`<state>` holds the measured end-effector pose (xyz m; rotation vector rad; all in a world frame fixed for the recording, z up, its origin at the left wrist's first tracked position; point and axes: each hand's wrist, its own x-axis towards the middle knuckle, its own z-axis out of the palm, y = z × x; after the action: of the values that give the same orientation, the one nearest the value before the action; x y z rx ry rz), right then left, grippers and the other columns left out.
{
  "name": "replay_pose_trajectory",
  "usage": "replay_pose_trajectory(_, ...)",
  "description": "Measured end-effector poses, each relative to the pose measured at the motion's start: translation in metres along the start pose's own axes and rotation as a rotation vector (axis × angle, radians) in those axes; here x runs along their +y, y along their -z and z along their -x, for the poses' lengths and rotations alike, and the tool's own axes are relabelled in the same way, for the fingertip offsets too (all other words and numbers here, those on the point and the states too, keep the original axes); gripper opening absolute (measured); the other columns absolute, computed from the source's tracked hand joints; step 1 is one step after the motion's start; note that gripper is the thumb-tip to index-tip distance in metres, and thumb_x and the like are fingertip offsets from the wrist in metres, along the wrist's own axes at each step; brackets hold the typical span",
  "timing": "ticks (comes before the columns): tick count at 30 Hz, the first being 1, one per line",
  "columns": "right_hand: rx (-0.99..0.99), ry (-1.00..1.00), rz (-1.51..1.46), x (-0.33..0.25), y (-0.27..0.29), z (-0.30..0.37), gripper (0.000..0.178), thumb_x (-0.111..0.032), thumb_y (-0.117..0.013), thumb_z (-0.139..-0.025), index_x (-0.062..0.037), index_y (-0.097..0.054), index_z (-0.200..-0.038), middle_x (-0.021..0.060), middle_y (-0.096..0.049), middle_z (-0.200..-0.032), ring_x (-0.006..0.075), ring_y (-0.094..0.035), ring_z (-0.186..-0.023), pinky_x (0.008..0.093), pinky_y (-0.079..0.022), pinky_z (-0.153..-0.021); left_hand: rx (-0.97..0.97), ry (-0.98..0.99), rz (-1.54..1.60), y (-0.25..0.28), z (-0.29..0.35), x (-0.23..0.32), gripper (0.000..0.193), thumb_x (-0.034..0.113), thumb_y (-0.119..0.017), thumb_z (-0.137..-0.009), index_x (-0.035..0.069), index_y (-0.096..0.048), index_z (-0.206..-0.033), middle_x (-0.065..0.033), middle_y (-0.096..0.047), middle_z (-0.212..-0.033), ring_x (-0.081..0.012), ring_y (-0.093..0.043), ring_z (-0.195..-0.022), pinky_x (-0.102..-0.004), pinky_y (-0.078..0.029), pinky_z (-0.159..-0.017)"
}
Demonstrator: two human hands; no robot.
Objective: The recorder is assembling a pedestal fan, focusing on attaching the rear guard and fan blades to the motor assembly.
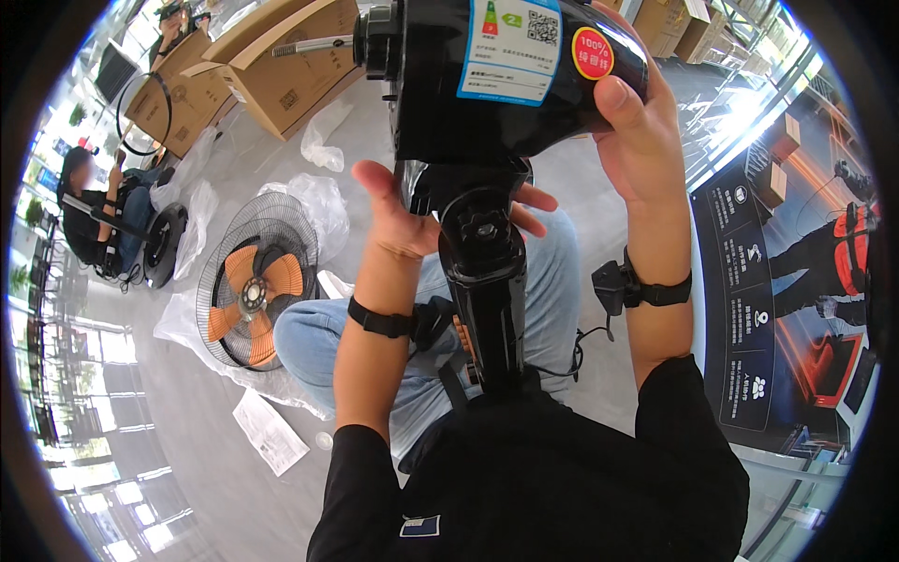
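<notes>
A black electric fan motor head point(524, 122) with a blue-edged label and a round red sticker is raised in front of me, on a black neck and column point(487, 290) that comes down between my legs. My right hand point(641, 122) grips the rounded rear of the housing, thumb on the near side. My left hand point(403, 211) cradles the neck under the housing; its thumb points up and its fingertips show past the neck's other side. A metal shaft point(314, 45) sticks out of the motor's left end. The far fingers of my right hand are hidden.
Left of my knee, a fan blade with orange vanes point(245, 300) lies in a wire grille point(213, 234) on plastic wrap. A paper sheet point(270, 433) is nearby. Open cardboard boxes point(295, 80) stand ahead. Another person point(103, 220) sits at left beside a round black base point(167, 245).
</notes>
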<state>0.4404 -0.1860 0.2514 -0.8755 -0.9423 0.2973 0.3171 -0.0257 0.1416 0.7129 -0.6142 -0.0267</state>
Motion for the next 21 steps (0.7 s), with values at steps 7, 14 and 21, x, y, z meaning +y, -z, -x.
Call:
replay_pose_trajectory(7, 0.033, 0.024, 0.037, -0.008, 0.002, 0.007, 0.107, -0.038, -0.095, -0.069, 0.0074, -0.038, -0.147, 0.0176, -0.059, -0.133, 0.023, -0.06, -0.121, 0.0358, -0.047, -0.106, 0.264, 0.27, -0.406, -0.025, -0.02, 0.036, 0.133, 0.084, -0.073, -0.063, -0.007, -0.032, -0.152, -0.0347, -0.053, -0.138, -0.0491, -0.057, -0.126, -0.0546, -0.049, -0.104)
replay_pose_trajectory(14, -0.031, -0.043, 0.017, 0.004, 0.022, 0.004, 0.11, -0.033, -0.096, -0.069, 0.0089, -0.034, -0.15, 0.0181, -0.055, -0.138, 0.0225, -0.057, -0.124, 0.0335, -0.047, -0.106, 0.102, 0.076, -0.311, -0.007, -0.01, 0.022, 0.12, 0.062, -0.085, -0.063, -0.009, -0.038, -0.147, -0.0317, -0.057, -0.132, -0.0467, -0.059, -0.123, -0.0541, -0.049, -0.106)
replay_pose_trajectory(21, -0.158, -0.027, 0.015, 0.021, 0.027, -0.001, 0.103, -0.029, -0.089, -0.08, 0.0102, -0.028, -0.153, 0.0202, -0.052, -0.14, 0.0233, -0.055, -0.127, 0.033, -0.047, -0.106, 0.174, -0.093, -0.378, -0.002, 0.002, 0.015, 0.123, 0.06, -0.088, -0.06, -0.01, -0.038, -0.147, -0.0316, -0.055, -0.134, -0.0454, -0.059, -0.122, -0.0539, -0.047, -0.106)
